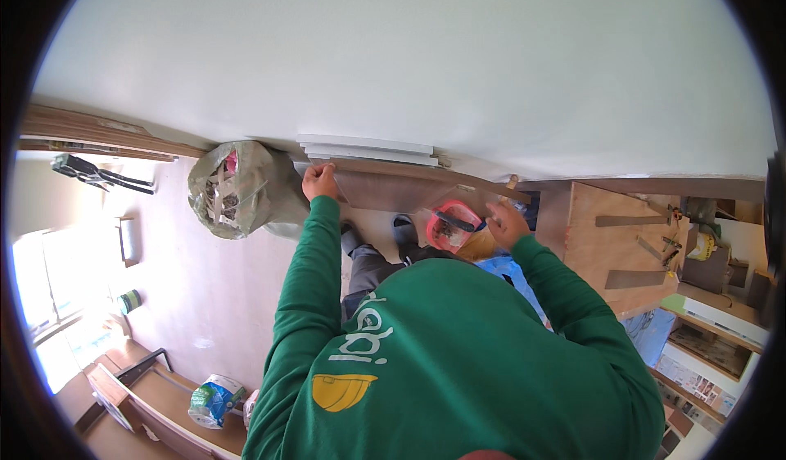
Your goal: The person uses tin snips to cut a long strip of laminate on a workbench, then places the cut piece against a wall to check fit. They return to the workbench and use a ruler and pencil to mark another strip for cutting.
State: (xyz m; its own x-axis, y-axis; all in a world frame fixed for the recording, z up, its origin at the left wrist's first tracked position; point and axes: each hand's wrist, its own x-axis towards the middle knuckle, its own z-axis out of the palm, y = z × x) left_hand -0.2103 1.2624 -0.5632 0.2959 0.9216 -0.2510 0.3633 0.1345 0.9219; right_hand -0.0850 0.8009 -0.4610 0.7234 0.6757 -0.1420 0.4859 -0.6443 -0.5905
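My left hand is closed, its fingertips pinching the upper left corner of a long brown wood-look board by the white wall. Out to the right, my right hand is close to the board's other end, with its fingers apart and nothing visible in them. Between my arms stands a pink-red tub with grey residue inside. A dark-handled tool lies across the tub. Against the wall behind the board, white strips are stacked.
An open plastic sack of debris stands to the left. A plywood sheet with several dark strips and clamps lies on the right, beside cluttered shelves. A blue-white package is on a brown surface at lower left.
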